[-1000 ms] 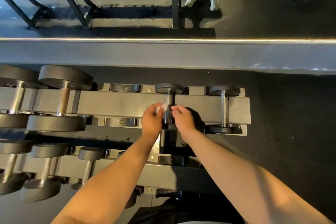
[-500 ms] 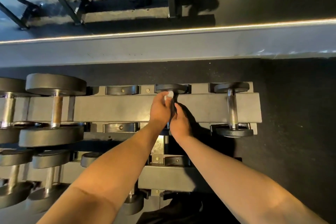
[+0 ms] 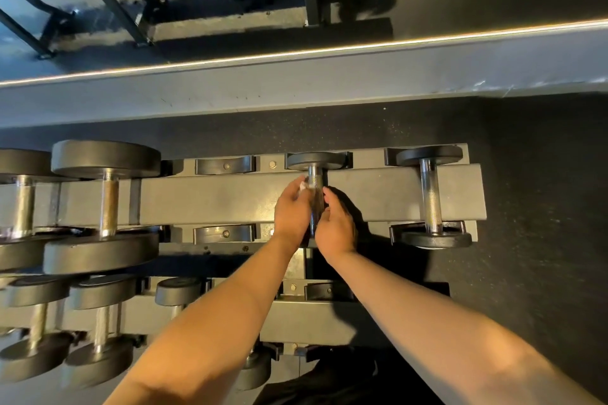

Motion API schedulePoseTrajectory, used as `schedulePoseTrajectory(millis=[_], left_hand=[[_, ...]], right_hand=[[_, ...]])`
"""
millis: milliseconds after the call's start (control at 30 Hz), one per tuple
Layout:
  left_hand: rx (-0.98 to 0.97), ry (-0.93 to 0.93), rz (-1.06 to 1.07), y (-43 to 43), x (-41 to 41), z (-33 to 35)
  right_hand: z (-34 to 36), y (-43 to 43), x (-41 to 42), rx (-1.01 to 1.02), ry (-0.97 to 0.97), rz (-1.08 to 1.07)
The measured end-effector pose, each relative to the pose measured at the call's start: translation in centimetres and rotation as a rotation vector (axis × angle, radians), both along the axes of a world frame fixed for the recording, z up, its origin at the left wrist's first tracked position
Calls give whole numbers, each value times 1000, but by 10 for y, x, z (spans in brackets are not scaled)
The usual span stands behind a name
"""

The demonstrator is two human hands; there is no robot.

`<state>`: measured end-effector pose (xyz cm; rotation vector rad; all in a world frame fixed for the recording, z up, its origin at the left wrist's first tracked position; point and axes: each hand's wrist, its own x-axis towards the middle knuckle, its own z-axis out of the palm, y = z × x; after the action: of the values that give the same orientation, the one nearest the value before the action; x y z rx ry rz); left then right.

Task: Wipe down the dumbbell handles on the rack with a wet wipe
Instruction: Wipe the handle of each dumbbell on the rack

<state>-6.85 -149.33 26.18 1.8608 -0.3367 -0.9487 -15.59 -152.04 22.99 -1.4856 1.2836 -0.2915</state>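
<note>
Pinching the single wet wipe [image 3: 303,186] in the left hand [image 3: 292,212] against the handle [image 3: 315,179] of a small dumbbell [image 3: 316,161], lying third from left of four on the upper tier of the rack [image 3: 214,197] with its long axis pointing front to back, while curling the right hand [image 3: 336,228] alongside, grip or mere touch being indistinguishable.

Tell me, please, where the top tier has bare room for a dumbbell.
The empty cradles between the large dumbbell and the left hand are free; so is the bare rail between the right hand and the end dumbbell. Further left it is crowded.
</note>
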Motion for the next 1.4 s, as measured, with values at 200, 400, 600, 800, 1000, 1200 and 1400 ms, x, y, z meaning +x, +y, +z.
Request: schedulePoseTrajectory(millis=[200,400,600,800,1000,1200,1400], left_hand=[[-11,60,53,-15,4,6],[151,-102,-137,-5,7,1],[304,-256,-345,18,1,-3],[420,-232,-434,28,0,-1],[386,30,-312,27,-5,0],[431,-201,-290,33,-5,0],[223,-94,-165,50,-12,15]], right_hand=[[-2,1,3,-21,14,-21],[-1,-2,0,-30,9,5],[-2,-5,-4,1,-27,6],[-6,-4,-5,4,-44,-11],[-7,-4,-5,36,-51,-30],[-1,-9,-3,-4,-31,10],[17,-2,-18,140,-77,46]])
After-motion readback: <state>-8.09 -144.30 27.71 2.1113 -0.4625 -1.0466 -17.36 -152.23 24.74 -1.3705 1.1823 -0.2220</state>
